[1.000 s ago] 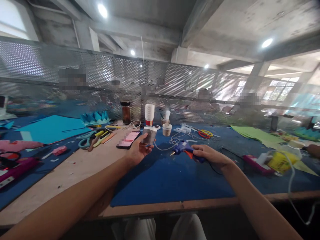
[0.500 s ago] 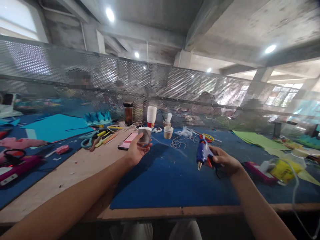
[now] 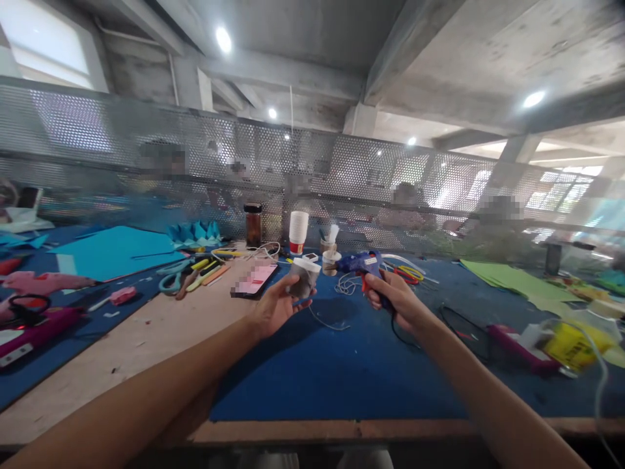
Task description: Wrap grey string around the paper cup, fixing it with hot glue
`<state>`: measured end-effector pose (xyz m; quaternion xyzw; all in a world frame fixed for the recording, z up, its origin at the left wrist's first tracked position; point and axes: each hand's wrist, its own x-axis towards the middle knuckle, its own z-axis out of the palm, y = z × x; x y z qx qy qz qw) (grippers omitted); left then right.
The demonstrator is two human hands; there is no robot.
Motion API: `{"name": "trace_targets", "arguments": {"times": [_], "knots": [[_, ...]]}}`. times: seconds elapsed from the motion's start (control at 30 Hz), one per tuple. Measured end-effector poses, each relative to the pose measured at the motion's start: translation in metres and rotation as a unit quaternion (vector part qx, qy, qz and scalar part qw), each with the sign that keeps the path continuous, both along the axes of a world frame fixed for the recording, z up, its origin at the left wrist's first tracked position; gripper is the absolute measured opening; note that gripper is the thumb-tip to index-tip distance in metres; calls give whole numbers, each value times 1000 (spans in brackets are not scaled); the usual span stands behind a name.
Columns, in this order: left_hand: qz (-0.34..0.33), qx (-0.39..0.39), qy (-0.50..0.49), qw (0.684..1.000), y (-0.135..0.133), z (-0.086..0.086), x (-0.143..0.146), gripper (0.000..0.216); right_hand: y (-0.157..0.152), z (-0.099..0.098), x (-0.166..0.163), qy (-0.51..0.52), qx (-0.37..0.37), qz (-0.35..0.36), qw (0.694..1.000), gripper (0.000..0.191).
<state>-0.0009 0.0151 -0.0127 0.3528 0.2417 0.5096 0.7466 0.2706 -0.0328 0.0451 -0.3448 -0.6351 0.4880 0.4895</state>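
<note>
My left hand (image 3: 276, 305) grips a small paper cup (image 3: 303, 279) wrapped in grey, held tilted above the blue mat (image 3: 342, 365). Just to its right, my right hand (image 3: 396, 301) is closed round the handle of a blue glue gun (image 3: 361, 263) with an orange trigger. The gun's nozzle points left, close to the cup's rim. A black cord trails from the gun down over the mat.
A phone (image 3: 254, 280) lies behind the cup. Scissors and markers (image 3: 190, 272), a stack of paper cups (image 3: 297, 231), a brown jar (image 3: 252, 225), teal paper (image 3: 110, 251) and green paper (image 3: 517, 280) lie about. A mesh screen (image 3: 342, 169) closes the far side, with people behind.
My right hand lifted the glue gun from the mat and swung its nozzle from pointing down to pointing left at the cup. The left hand tilted the cup towards it.
</note>
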Motion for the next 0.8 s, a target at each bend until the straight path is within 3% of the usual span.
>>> {"name": "trace_targets", "arguments": {"times": [0.13, 0.3, 0.57, 0.8], "knots": [[-16, -3, 9, 1000, 1, -5, -2, 38, 7, -7, -20, -26, 102, -132, 986, 34], [-15, -21, 39, 999, -1, -2, -3, 39, 10, -22, -28, -17, 116, -184, 976, 34], [-22, -29, 55, 998, -8, 0, 0, 34, 7, -41, -26, -117, 100, -170, 973, 48], [8, -11, 74, 997, -4, -7, -2, 31, 4, -56, -26, -166, 195, -134, 957, 31]]}}
